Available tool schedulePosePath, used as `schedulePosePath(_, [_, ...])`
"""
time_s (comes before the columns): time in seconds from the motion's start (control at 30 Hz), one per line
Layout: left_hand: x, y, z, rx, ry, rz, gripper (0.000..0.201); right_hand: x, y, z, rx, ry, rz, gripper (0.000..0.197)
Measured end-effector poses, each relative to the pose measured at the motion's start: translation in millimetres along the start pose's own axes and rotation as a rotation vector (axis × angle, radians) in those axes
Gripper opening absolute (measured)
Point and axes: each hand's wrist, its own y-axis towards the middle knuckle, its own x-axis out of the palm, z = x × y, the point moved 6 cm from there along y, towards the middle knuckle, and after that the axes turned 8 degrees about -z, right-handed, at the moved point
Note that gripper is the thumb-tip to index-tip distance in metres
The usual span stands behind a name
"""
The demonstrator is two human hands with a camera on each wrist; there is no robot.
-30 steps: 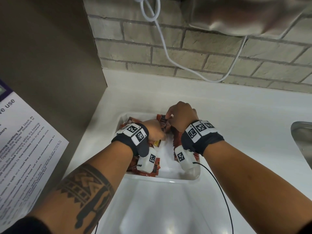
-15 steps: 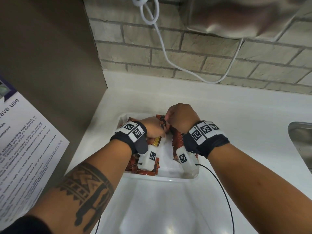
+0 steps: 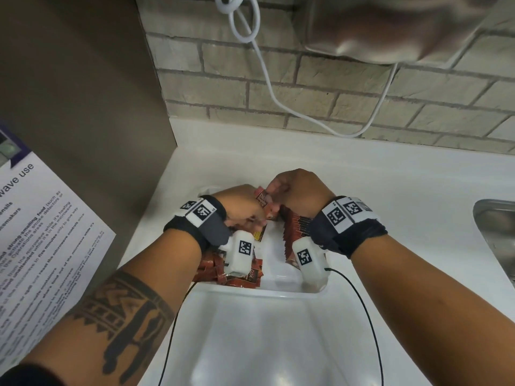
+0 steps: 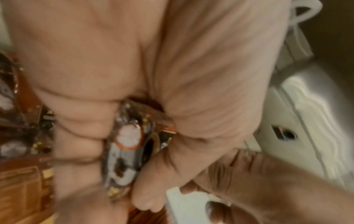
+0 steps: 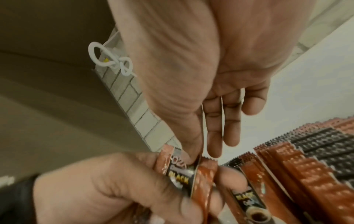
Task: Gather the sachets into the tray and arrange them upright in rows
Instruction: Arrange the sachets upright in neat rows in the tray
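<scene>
Both hands are over the white tray point(image 3: 281, 285) that sits on the counter point(image 3: 390, 207) close to its back left corner. The left hand point(image 3: 239, 207) has its fingers curled round a small bundle of sachets point(image 4: 126, 145), clamped between fingers and thumb; the left wrist view is blurred, so how many are in that bundle is hard to say. The right hand point(image 3: 301, 193) pinches the top edge of one red-and-black sachet point(image 5: 182, 174) from that bundle between thumb and forefinger, its other fingers point(image 5: 231, 125) hanging straight and loose. Along the tray's right side a row of sachets point(image 5: 306, 166) stands upright, packed edge to edge, crimped tops showing. On the tray's left side a loose heap of sachets point(image 3: 217, 270) lies flat and jumbled, reaching the near edge. A white cable point(image 3: 267, 79) hangs down the brick wall point(image 3: 348, 93) behind the counter, and a printed notice point(image 3: 41, 232) shows at the left.
</scene>
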Motion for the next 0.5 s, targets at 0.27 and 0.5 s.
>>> schedulePosePath(0.27, [-16, -9, 8, 0.29, -0.239, 0.03, 0.03, -22, 7, 2, -0.069, 0.268, 0.144, 0.013])
schedulePosePath(0.5, [-37, -10, 1, 0.082, 0.413, 0.32, 0.034, -19, 6, 1, -0.02, 0.014, 0.21, 0.009])
